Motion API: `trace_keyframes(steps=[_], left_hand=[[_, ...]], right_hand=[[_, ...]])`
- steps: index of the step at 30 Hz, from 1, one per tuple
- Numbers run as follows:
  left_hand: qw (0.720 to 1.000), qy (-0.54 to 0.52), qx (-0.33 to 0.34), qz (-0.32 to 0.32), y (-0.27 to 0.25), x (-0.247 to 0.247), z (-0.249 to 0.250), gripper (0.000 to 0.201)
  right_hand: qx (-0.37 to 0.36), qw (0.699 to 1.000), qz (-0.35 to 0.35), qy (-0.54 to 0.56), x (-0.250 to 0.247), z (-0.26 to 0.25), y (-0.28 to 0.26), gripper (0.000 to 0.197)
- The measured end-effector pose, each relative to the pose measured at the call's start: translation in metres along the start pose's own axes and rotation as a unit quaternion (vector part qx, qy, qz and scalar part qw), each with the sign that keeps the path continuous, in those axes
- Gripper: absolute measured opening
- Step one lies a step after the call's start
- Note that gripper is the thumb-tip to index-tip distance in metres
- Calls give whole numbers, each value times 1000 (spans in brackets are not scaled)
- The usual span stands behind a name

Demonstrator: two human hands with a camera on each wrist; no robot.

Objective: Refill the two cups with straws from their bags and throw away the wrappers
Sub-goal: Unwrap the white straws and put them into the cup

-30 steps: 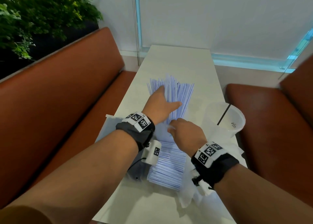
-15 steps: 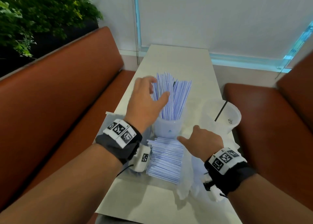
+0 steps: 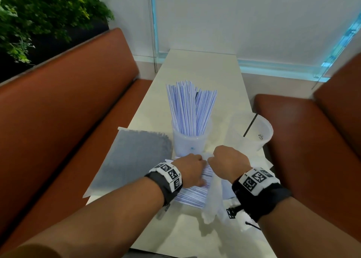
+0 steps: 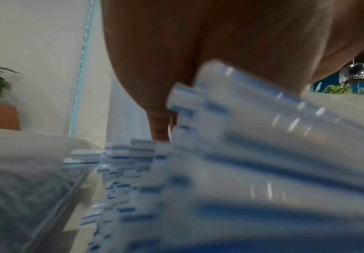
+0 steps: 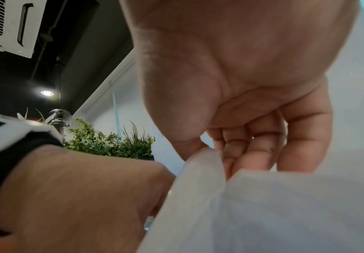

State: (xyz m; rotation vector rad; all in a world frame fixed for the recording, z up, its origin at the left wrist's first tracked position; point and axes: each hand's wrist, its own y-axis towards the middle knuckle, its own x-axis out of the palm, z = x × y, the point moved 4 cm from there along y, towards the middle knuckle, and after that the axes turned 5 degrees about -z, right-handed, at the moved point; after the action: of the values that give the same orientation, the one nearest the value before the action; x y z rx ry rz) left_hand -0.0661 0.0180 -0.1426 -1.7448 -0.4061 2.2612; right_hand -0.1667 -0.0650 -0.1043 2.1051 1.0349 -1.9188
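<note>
You are roughly halfway, by the look of it. One cup [image 3: 192,140], in the middle of the head view, already stands packed with blue-striped straws [image 3: 190,109] fanned upright. The second cup [image 3: 252,132], to its right near the table [image 3: 201,66] edge, holds only a single dark straw, so it is yet to be filled. The wrappers have not been thrown away.

Your left hand [image 3: 190,170] lies low in the middle of the frame on the loose pile of straws [image 3: 195,191] just in front of the full cup, fingers curled over a bunch of them; the left wrist view shows that bunch close and blurred against the palm. Your right hand [image 3: 228,165], just beside it, pinches the clear plastic wrapper [image 3: 213,201], which hangs limp and crumpled toward the bottom of the frame.

At the left of the frame a second bag [image 3: 134,158], flat and greyish with dark straws inside, looks unopened. That bag probably belongs to the second cup. The striped straws are thin, individually wrapped and slippery-looking, likely to scatter if gripped loosely.
</note>
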Motion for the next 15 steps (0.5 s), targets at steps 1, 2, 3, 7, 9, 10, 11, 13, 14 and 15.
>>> trace_keyframes(steps=[1,2,3,7,9,10,11,13,14,15], left_hand=[[1000,6,3,3,2,0,1,54],[1000,15,6,5,4,0,3,51],[1000,27,10,5,6,0,5,49],[996,92,9,22,8,-5,7,40],[991,127,1,41,4,-10,4,38],[989,139,-5,50,1,-13,1,36],[987,148,-13,57,-4,-16,-3,33],[985,158,-36,62,-14,-20,-14,23],[984,159,-48,63,-20,-23,-23,18],[984,159,-56,62,-26,-24,-32,17]], right_hand=[[1,1000,-2,3,-1,0,-1,19],[0,1000,-4,7,-2,0,-2,19],[-1,1000,-5,11,-2,0,-3,19],[-3,1000,1,11,-4,0,-2,19],[-9,1000,16,16,-5,1,-2,20],[-15,999,26,25,-5,2,-2,22],[-23,999,35,35,-4,2,-2,24],[-34,997,39,49,-2,3,0,26],[-37,997,37,52,-1,4,2,26],[-38,997,36,56,0,4,3,26]])
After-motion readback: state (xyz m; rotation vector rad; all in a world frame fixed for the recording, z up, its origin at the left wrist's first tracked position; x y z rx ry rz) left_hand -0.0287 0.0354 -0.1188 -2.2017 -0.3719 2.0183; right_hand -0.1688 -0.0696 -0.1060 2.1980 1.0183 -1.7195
